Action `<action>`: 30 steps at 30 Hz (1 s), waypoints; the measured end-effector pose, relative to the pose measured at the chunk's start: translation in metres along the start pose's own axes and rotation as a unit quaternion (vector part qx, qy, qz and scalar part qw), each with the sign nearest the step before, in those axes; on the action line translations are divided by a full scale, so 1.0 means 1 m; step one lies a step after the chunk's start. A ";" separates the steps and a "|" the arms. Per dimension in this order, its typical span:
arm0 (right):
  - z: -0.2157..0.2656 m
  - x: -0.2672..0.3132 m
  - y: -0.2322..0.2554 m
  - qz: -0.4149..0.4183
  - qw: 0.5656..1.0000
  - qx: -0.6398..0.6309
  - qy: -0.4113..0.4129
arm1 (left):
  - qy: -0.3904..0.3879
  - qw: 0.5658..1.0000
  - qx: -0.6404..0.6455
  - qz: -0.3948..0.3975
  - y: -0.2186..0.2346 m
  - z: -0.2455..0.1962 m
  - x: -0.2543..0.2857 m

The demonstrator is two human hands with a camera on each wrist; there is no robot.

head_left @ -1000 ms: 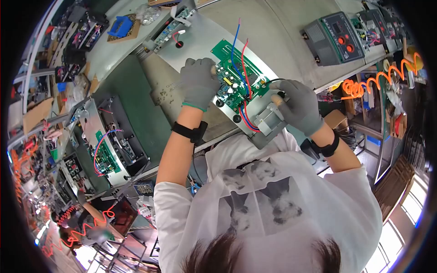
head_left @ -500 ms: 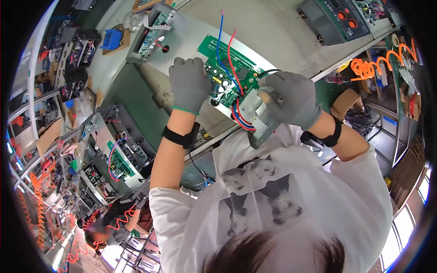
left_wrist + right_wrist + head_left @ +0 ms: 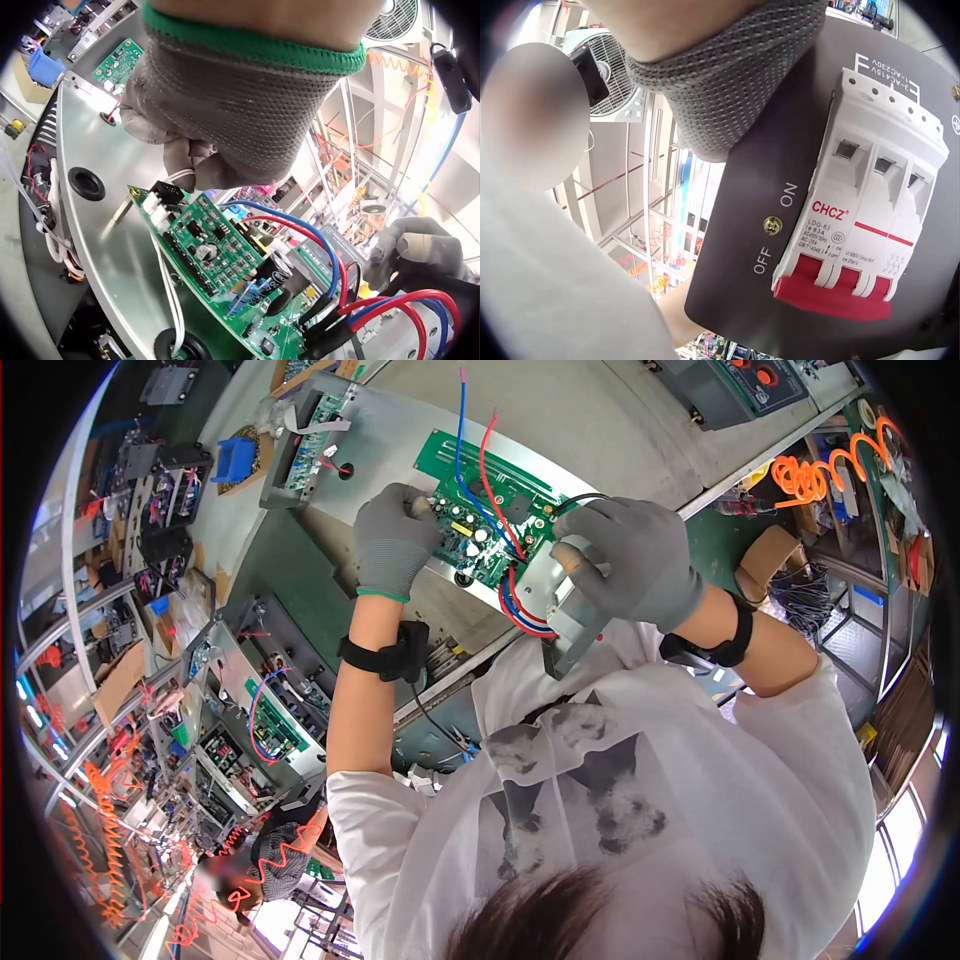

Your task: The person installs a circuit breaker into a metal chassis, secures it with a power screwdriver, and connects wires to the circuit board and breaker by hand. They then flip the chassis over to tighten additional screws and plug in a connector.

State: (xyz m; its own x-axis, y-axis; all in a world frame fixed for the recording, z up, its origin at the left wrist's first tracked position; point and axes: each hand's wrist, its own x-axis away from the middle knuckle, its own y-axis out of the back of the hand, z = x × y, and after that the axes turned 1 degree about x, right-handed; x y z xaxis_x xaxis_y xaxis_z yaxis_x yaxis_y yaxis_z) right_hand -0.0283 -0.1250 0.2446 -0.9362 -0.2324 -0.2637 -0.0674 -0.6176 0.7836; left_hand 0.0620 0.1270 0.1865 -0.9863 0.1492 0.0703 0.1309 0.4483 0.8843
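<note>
A green circuit board (image 3: 475,485) is mounted on a metal chassis plate (image 3: 385,435), with blue and red wires rising from it. My gloved left hand (image 3: 397,525) is beside the board's left edge. In the left wrist view its curled fingers pinch a thin white wire (image 3: 180,174) above the white connectors (image 3: 155,211). My gloved right hand (image 3: 640,560) is at the chassis's near end, fingers bent, thumb near the index finger. A black cable (image 3: 580,498) arcs from the board toward it; I cannot tell whether the hand holds it. A circuit breaker (image 3: 859,217) sits on the dark end panel (image 3: 739,217).
A grey control box (image 3: 725,390) with orange knobs stands at the back right. A blue bin (image 3: 236,460) is at the back left. Another chassis (image 3: 270,690) lies left of the bench. An orange coiled hose (image 3: 800,475) hangs at right, and another person (image 3: 280,855) is lower left.
The head view has shifted, so the bench scene sits further left. The left hand's fingers have curled closer at the board's edge. The right hand stays by the chassis end.
</note>
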 end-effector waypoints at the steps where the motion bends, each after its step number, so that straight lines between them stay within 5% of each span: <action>1: -0.001 0.000 0.000 -0.004 1.000 0.002 0.003 | 0.013 1.000 0.014 -0.003 0.001 0.000 0.001; 6: 0.000 -0.001 -0.001 -0.016 1.000 -0.002 -0.003 | 0.026 0.999 0.027 -0.009 -0.002 -0.002 0.003; 11: 0.002 -0.001 -0.002 -0.007 1.000 0.009 -0.012 | -0.069 0.988 -0.132 -0.046 -0.004 -0.007 0.005; 17: 0.004 -0.001 -0.001 0.036 0.998 0.028 -0.035 | -0.046 0.971 -0.236 0.005 -0.003 -0.026 0.001; 24: 0.004 0.000 -0.005 0.004 0.999 0.019 -0.036 | -0.080 0.983 -0.165 -0.016 0.000 -0.007 -0.004; 26: 0.004 0.001 -0.005 0.009 0.999 0.015 -0.046 | -0.004 0.997 -0.055 0.058 0.002 -0.003 -0.008; 30: 0.004 0.001 -0.003 0.012 0.999 0.026 -0.042 | 0.009 0.996 -0.061 0.071 0.005 -0.013 -0.009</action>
State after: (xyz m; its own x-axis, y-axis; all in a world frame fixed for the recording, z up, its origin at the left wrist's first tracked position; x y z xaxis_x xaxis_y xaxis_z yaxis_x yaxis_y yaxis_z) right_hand -0.0307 -0.1205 0.2437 -0.9635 -0.1804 -0.1979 -0.0608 -0.5722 0.8178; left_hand 0.0703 0.1163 0.1962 -0.9604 0.1872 0.2064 0.2575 0.3130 0.9142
